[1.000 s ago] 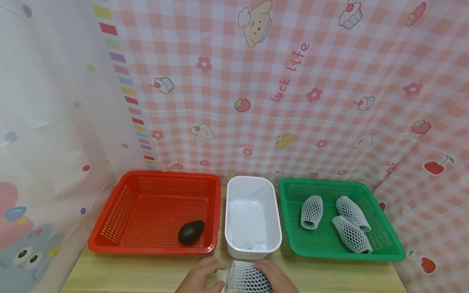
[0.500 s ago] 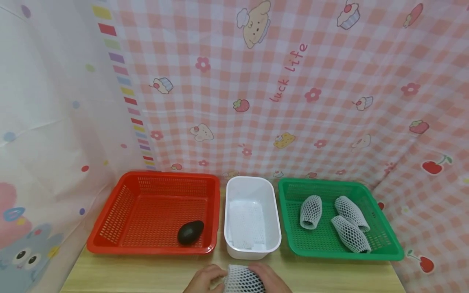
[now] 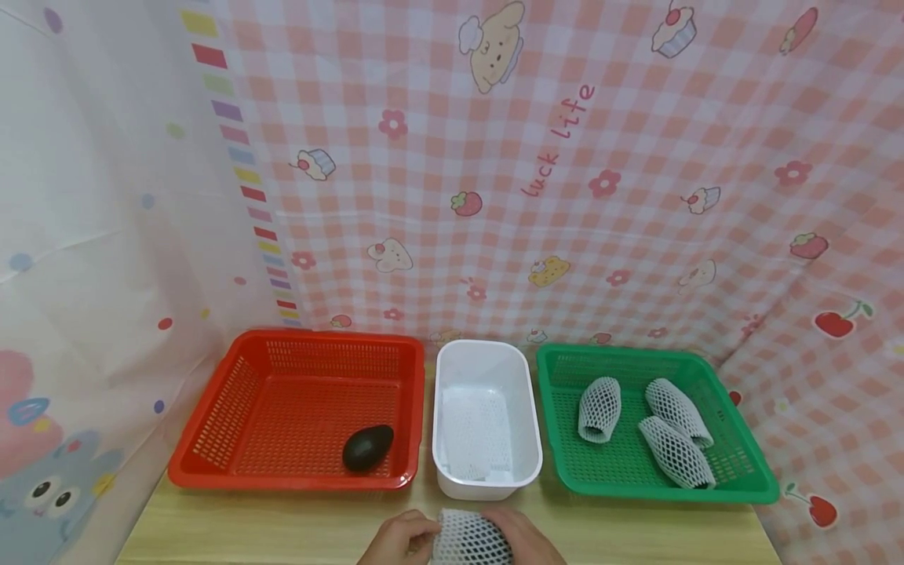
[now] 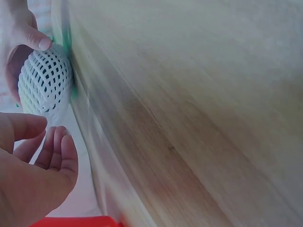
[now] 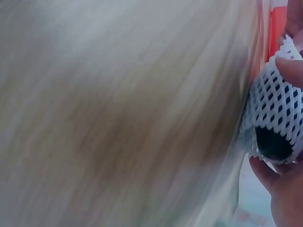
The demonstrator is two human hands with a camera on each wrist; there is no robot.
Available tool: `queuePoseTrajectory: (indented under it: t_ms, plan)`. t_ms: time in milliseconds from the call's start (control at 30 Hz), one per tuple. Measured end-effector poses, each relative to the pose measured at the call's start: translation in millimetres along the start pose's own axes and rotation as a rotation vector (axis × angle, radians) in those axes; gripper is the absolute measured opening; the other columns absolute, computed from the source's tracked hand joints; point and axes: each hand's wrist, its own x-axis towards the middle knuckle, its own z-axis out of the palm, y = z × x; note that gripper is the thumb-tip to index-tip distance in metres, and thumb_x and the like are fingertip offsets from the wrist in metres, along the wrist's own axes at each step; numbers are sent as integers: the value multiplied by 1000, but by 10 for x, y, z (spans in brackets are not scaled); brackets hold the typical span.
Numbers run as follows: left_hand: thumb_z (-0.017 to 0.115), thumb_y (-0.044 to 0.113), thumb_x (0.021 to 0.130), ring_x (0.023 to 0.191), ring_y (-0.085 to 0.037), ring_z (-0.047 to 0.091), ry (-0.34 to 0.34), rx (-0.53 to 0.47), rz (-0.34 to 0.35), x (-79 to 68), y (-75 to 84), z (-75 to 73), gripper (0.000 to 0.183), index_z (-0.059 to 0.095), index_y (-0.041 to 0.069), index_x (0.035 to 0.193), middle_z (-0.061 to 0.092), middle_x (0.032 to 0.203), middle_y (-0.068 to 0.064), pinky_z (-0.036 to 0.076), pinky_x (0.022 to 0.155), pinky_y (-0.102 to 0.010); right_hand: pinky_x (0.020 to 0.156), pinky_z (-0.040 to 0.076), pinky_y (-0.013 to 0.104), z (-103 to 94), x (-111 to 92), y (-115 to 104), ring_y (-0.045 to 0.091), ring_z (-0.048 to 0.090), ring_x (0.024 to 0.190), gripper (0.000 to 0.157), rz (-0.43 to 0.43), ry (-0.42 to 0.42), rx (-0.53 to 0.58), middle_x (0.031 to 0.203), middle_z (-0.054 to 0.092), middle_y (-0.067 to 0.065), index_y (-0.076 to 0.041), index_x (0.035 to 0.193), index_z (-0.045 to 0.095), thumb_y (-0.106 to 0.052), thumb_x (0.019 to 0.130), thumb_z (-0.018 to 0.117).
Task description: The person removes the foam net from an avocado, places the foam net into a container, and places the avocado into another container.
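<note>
A: What does the head view give you?

B: Low at the near edge, a white foam net (image 3: 472, 540) is between the two hands. The right hand (image 3: 524, 540) grips it from one side; the left hand (image 3: 397, 541) has its fingers bent at the other end.

A: And beyond them?

B: On the wooden table (image 3: 282, 522) stand a red basket (image 3: 297, 483) at left with one bare avocado (image 3: 368, 448) near its front right corner, a white tub (image 3: 487, 491) in the middle, just past the net, and a green basket (image 3: 664, 496) at right bearing three mesh sleeves (image 3: 600, 410), dark showing through.

A: Does the left wrist view settle that left hand?

B: Not fully. Thumb and fingers curve toward each other, narrowly spaced, tips close to the net's end; whether they pinch its edge, I cannot tell. The right thumb lies at the far end.

A: The right wrist view?

B: There the right hand holds the net, thumb across the mesh, fingers beneath. A dark fruit (image 5: 273, 143) sits inside, showing at the open end. Left fingertips appear by the opposite, tapering end.
</note>
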Motion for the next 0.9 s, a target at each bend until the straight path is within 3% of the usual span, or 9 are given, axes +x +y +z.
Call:
queuePoseTrajectory:
  t_ms: [133,433,700,900]
  plan:
    - [74,-13,82,76,4,50,52,9,75,8,-9,25,18,77,-7,98,59,78,-1,49,62,-19,102,52,44,-62,-4,54,22,59,125,86,30,-22,6,136,62,7,-9,143,56,-59,79,86]
    - [74,-9,87,88,-6,63,51,-82,17,68,72,49,17,77,-6,103,71,98,-12,58,75,-25,98,53,41,-158,-18,167,12,61,119,81,27,-47,78,134,63,-3,-14,145,57,-57,82,85]
    - [77,-10,85,98,-17,70,130,-26,103,129,125,122,20,79,-1,103,74,104,-14,59,87,-30,95,52,31,-175,-46,210,8,60,117,73,8,-24,168,134,63,-4,-19,144,59,-48,83,87]
    - [78,-3,88,103,-13,68,93,-97,16,144,147,124,20,79,1,107,74,108,-12,56,92,-28,98,50,29,-188,-87,189,6,60,116,74,59,-34,233,132,62,-10,-25,144,58,-50,81,88]
